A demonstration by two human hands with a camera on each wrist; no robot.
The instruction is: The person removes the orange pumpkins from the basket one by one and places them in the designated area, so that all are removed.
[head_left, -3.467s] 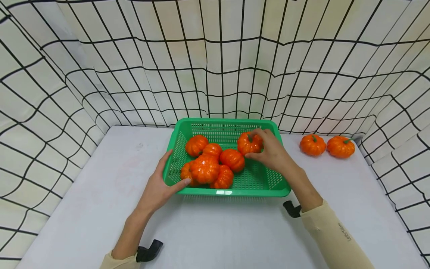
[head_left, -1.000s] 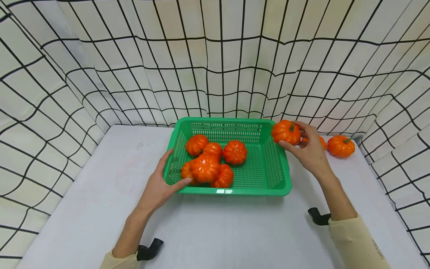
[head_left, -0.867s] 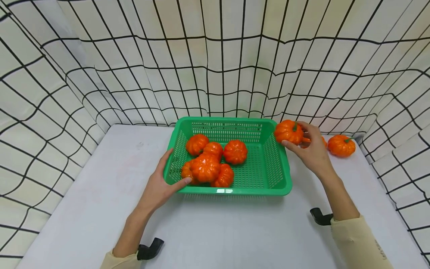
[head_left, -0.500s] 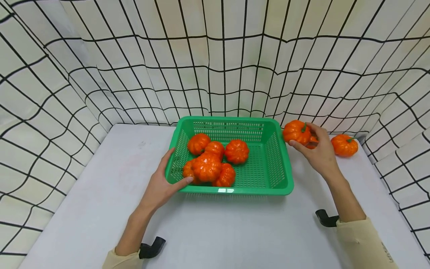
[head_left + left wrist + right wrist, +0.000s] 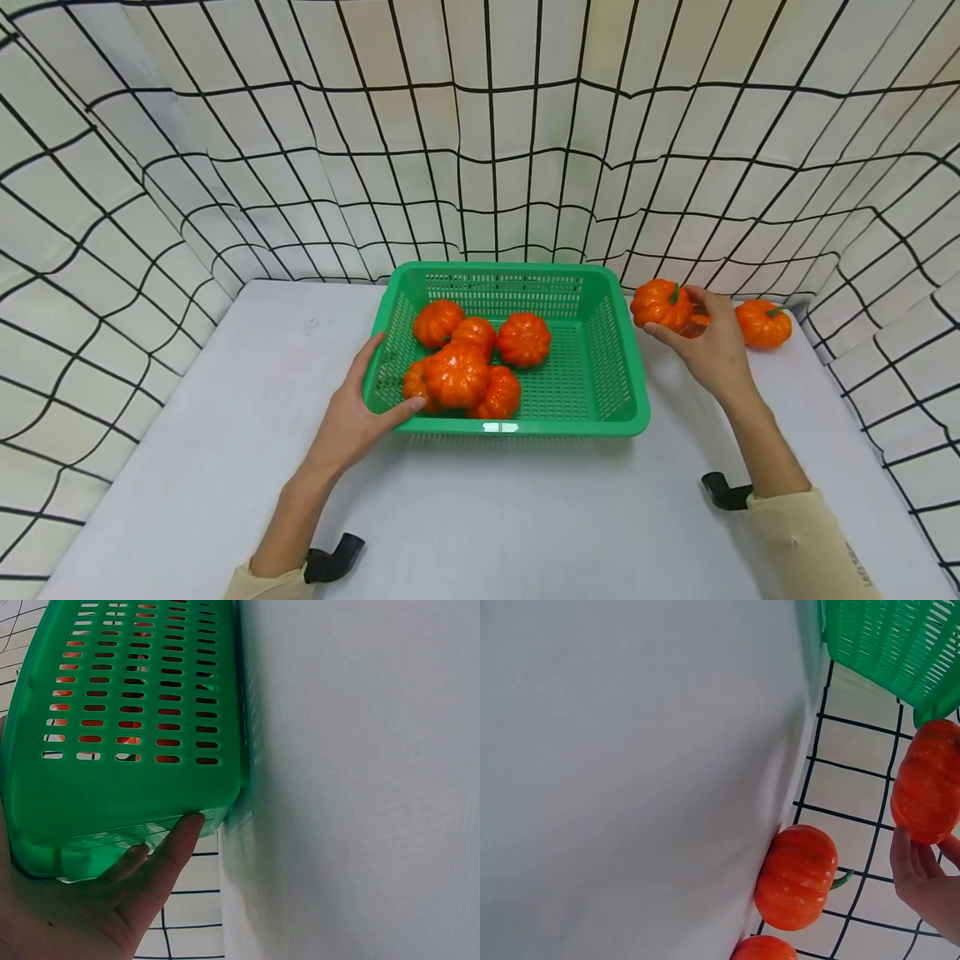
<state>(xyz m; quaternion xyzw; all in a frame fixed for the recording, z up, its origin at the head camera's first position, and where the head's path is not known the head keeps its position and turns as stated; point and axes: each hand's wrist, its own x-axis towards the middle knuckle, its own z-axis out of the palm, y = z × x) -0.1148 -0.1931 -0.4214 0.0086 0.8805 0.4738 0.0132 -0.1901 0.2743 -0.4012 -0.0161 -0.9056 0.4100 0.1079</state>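
Note:
My left hand (image 5: 356,421) grips the left end of a green plastic basket (image 5: 555,428), thumb over its rim. In the left wrist view, its fingers lie along the basket's outer wall (image 5: 135,787). Several small orange pumpkins (image 5: 457,377) lie inside, bunched toward the left, one resting on top of others. Just beyond the basket's right end, my right hand (image 5: 716,346) holds another small orange pumpkin (image 5: 660,304) between thumb and fingers, its green stem upward. The right wrist view shows this pumpkin (image 5: 928,784) raised off the table, close by the basket's corner.
Two more pumpkins sit on the white table (image 5: 525,517) at the back right. One pumpkin (image 5: 763,325) is in plain sight; the other (image 5: 701,320) is mostly behind my right hand. A white cloth wall with black grid lines (image 5: 480,167) encloses the table's back and sides.
My right hand has lifted a pumpkin out of the basket and carried it right, past the end, then slightly lower. One pumpkin left inside has shifted and turned. The left hand stayed put.

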